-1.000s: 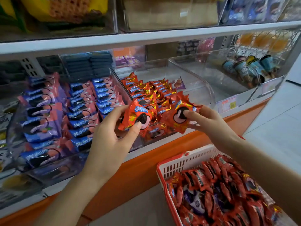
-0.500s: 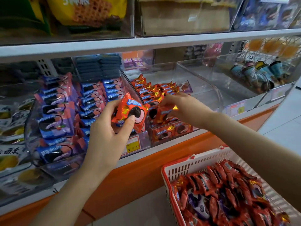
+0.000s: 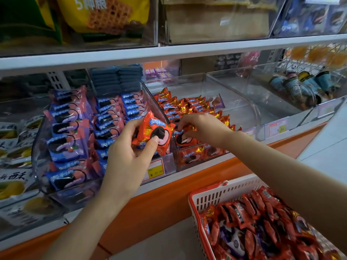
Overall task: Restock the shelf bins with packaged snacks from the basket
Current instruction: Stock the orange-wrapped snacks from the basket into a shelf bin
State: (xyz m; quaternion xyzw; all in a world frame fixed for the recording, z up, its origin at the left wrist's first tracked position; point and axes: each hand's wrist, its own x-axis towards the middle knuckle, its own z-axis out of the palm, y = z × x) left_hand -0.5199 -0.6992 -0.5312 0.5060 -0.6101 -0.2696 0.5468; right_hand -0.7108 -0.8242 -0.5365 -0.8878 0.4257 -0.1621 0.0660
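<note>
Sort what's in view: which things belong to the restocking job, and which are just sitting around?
Job: left hand gripping a red pack; right hand pinching a second red pack in the clear bin; basket of red packs.
Bystanders: blue packs, cone snacks, yellow bag, price tag.

a shop: price tag point(image 3: 155, 169) on clear shelf bins point(image 3: 232, 94) of snacks.
</note>
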